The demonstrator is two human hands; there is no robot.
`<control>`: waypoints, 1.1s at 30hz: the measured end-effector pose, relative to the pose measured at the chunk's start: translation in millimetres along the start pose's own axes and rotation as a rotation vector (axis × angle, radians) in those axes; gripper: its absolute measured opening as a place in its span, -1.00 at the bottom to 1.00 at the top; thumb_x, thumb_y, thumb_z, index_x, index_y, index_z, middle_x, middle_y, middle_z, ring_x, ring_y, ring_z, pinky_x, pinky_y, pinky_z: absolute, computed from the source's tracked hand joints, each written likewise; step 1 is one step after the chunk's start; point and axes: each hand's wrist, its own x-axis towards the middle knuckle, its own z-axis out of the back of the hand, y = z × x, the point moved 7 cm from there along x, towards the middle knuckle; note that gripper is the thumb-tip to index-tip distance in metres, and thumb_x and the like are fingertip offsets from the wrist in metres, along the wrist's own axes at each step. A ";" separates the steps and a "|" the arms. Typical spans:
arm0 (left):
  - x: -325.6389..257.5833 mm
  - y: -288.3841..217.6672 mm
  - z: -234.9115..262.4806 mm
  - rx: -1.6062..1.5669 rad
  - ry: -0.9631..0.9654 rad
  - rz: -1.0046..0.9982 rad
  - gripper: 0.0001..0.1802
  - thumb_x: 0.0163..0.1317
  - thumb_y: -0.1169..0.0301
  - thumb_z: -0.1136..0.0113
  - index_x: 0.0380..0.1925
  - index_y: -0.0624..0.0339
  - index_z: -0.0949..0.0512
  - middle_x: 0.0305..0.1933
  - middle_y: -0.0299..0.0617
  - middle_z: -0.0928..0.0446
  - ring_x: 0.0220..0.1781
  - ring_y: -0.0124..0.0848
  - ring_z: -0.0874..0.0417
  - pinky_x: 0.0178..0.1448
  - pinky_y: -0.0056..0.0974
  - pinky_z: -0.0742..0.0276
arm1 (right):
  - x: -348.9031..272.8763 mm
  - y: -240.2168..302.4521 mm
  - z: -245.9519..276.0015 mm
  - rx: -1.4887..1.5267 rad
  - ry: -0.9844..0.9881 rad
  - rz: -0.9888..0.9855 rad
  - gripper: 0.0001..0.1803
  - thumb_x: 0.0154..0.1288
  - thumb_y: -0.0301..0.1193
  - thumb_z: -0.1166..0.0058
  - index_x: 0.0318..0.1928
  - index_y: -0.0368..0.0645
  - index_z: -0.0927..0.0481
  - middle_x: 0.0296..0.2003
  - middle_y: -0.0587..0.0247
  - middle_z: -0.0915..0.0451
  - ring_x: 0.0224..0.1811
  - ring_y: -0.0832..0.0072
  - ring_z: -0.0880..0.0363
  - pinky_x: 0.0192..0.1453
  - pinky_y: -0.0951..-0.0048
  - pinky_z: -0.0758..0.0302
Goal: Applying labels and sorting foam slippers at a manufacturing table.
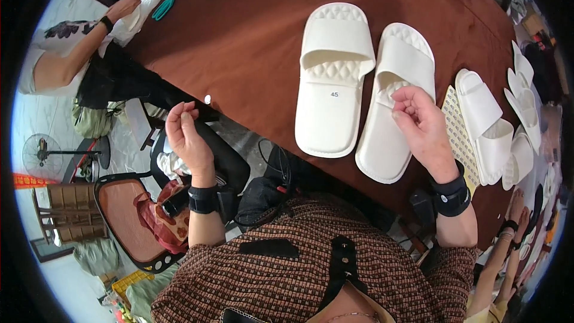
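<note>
Two white slide slippers lie side by side on the dark brown table [239, 48]. The left slipper [332, 78] has a small round sticker on its insole. My right hand [421, 122] rests with curled fingers on the insole of the right slipper [391, 104], fingertips pinched together at the strap's edge. My left hand [188, 134] is raised off the table's near edge, fingers pinched together; a tiny white dot [207, 99] sits just above it. Both wrists wear black bands.
A sheet of small round stickers [459, 134] lies right of my right hand, beside more white slippers [487, 122]. Another person's arm [84, 48] reaches a plastic bag at the far left, near teal scissors [163, 7]. A chair [122, 215] and fan [42, 155] stand below.
</note>
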 end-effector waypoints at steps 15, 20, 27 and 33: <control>-79.8 -137.9 -149.8 0.172 0.892 -0.547 -0.79 0.10 0.69 -0.15 -0.22 0.34 -0.55 -0.02 0.05 -0.59 0.01 -0.05 -0.56 0.15 -0.07 -0.47 | -15.2 51.5 -6.6 -0.132 0.040 0.261 -0.80 0.35 -0.50 0.08 -0.08 -0.34 -0.46 -0.24 -0.07 -0.60 -0.16 0.08 -0.60 -0.04 0.15 -0.52; -140.3 -169.6 -203.1 0.081 1.195 -0.826 -0.65 -0.05 0.65 -0.33 -0.18 0.29 -0.57 0.03 0.00 -0.57 0.06 -0.01 -0.53 0.16 -0.01 -0.41 | -54.9 85.2 0.2 -0.110 0.058 0.371 -0.85 0.33 -0.50 0.02 -0.14 -0.30 -0.48 -0.27 -0.05 -0.60 -0.20 0.04 -0.63 -0.10 0.13 -0.54; -176.5 -174.4 -240.9 0.078 1.381 -0.876 -0.49 0.00 0.57 -0.36 0.03 0.26 -0.50 0.30 -0.07 -0.45 0.29 0.00 -0.43 0.32 0.04 -0.35 | -114.4 58.2 106.0 -0.130 -0.389 0.182 -0.74 0.31 -0.71 -0.02 0.00 -0.32 -0.52 -0.19 0.32 -0.59 -0.11 0.62 -0.58 0.06 0.56 -0.51; -194.6 -180.0 -261.5 0.128 1.406 -0.941 -0.44 0.04 0.51 -0.37 0.11 0.25 -0.49 0.35 -0.07 -0.41 0.35 0.00 -0.38 0.36 0.07 -0.30 | -160.6 -36.9 150.4 -0.259 -0.520 -0.105 -0.77 0.30 -0.65 -0.04 -0.03 -0.25 -0.49 -0.25 0.18 -0.62 -0.18 0.48 -0.63 -0.08 0.45 -0.56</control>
